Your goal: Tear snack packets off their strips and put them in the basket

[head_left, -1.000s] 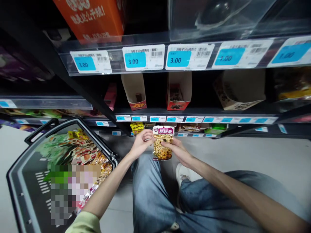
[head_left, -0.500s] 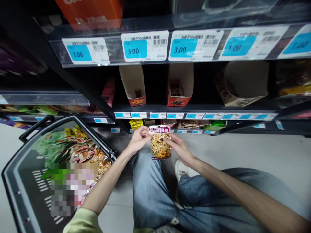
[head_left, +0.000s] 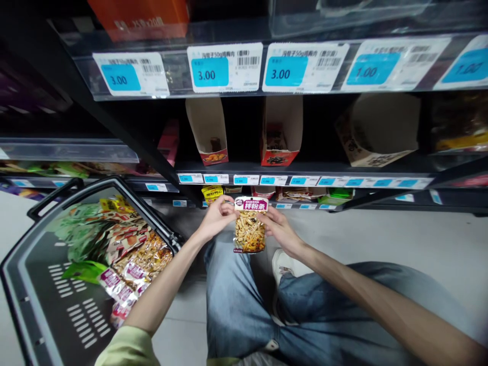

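Between my two hands is an upright snack packet [head_left: 249, 229] with a purple-and-white header and a clear window showing yellowish strips. My left hand [head_left: 219, 218] pinches its upper left edge, and my right hand [head_left: 280, 229] grips its right edge with fingers lying over the front. The packet is held above my knees, in front of the lowest shelf. To the left, near my left forearm, a dark shopping basket [head_left: 28, 305] stands on the floor. Inside it are several similar purple-headed packets [head_left: 135, 277], a green packet [head_left: 86, 272] and other bagged snacks [head_left: 124, 236].
Ahead are dark store shelves with blue-and-white price tags [head_left: 224, 68]. Open cardboard display boxes [head_left: 209, 132] stand on the middle shelf, among them a red-fronted one [head_left: 282, 158]. A yellow packet [head_left: 212, 193] sits on the bottom shelf. The shelf lip [head_left: 297, 180] lies just beyond my hands.
The view has shifted slightly, with the shelves sitting a little higher and further left. Both hands keep hold of the packet, which is turned slightly more upright.
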`<act>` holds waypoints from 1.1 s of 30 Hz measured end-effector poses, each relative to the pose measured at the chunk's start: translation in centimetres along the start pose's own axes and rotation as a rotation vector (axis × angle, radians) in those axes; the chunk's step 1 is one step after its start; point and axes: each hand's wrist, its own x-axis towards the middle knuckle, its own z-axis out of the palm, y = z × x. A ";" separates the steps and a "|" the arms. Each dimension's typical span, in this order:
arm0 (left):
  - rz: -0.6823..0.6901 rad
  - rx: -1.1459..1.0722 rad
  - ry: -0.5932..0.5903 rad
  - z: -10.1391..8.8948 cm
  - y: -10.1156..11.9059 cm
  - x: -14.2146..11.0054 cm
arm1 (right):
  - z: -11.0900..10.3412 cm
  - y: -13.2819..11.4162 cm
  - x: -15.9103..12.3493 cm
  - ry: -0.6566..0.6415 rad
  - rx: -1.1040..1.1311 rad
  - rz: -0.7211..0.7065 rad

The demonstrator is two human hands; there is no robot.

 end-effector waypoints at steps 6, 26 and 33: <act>-0.006 -0.031 0.003 0.3 0.1 0.0 | 0.4 -0.5 -0.3 0.046 0.045 0.017; 0.053 -0.010 0.082 0.0 -0.4 0.3 | -0.3 -0.3 -0.1 0.122 0.114 0.076; 0.037 -0.019 0.045 0.0 -0.1 0.1 | -0.3 -0.1 -0.1 0.077 0.083 0.043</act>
